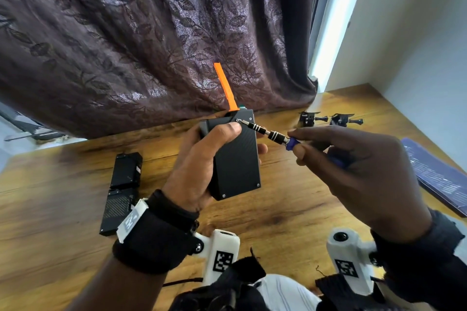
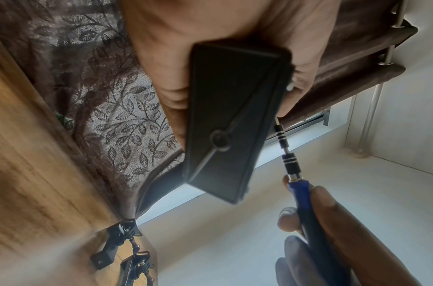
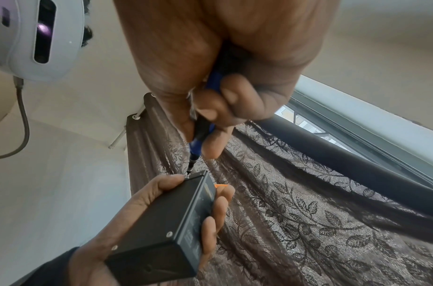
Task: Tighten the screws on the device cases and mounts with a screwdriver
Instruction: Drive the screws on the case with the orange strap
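My left hand [image 1: 202, 159] grips a black device case [image 1: 237, 159] above the wooden table, thumb across its front face and fingers wrapped behind. An orange strip [image 1: 225, 87] sticks up from the case's top. My right hand [image 1: 353, 159] pinches a blue-handled screwdriver [image 1: 275, 135] with a black and silver shaft. Its tip sits on the screw [image 1: 237, 120] at the case's upper left corner. In the left wrist view the case [image 2: 232, 120] shows its end face beside the screwdriver [image 2: 291, 164]. From the right wrist the screwdriver [image 3: 194, 152] points down onto the case [image 3: 171, 222].
Two more black cases [image 1: 121, 192] lie on the wooden table [image 1: 63, 222] to the left. Two black mounts [image 1: 328, 118] lie at the far right, and a dark flat pad [image 1: 434, 177] lies at the right edge. A brown leaf-patterned curtain [image 1: 126, 45] hangs behind the table.
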Tool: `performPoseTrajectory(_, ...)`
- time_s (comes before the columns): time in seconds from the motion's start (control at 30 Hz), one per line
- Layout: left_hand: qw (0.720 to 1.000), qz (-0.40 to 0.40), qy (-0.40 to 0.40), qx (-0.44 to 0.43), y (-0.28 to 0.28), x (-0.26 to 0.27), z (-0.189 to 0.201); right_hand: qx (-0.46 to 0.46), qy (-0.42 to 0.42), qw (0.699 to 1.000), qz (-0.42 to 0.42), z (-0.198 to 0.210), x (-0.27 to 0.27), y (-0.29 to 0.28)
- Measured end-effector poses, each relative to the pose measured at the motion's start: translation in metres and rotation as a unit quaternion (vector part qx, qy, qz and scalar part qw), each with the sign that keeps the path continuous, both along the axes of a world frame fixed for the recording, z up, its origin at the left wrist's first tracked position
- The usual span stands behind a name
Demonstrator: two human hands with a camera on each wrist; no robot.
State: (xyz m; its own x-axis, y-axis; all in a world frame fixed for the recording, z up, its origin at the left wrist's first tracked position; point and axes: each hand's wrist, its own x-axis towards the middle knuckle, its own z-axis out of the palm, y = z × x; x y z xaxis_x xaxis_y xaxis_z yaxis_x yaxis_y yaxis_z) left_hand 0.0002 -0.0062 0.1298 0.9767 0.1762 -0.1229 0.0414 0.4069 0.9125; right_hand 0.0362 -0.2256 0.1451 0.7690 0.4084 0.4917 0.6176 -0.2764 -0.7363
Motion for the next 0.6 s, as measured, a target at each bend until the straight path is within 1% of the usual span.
performPoseTrajectory(0.13,1.0,-0.003,-0.005,0.019,0.001,0.0,-0.001,-0.008,-0.002,1.0,-0.008,0.001,0.0,-0.001)
performPoseTrajectory(0.27,0.999,0.007,-0.004,0.041,0.001,0.0,-0.004,-0.031,-0.03,0.999,-0.015,0.004,-0.002,-0.002)
performPoseTrajectory(0.33,0.997,0.013,-0.006,0.074,0.001,0.0,-0.005,-0.054,-0.043,0.997,-0.022,0.007,-0.001,-0.004)
performPoseTrajectory(0.5,0.98,0.022,-0.028,0.198,0.006,0.001,-0.006,-0.178,-0.107,0.976,-0.061,0.015,0.004,-0.01)
performPoseTrajectory(0.6,0.972,0.02,-0.039,0.232,0.007,0.001,-0.004,-0.192,-0.127,0.971,-0.058,0.018,0.005,-0.014)
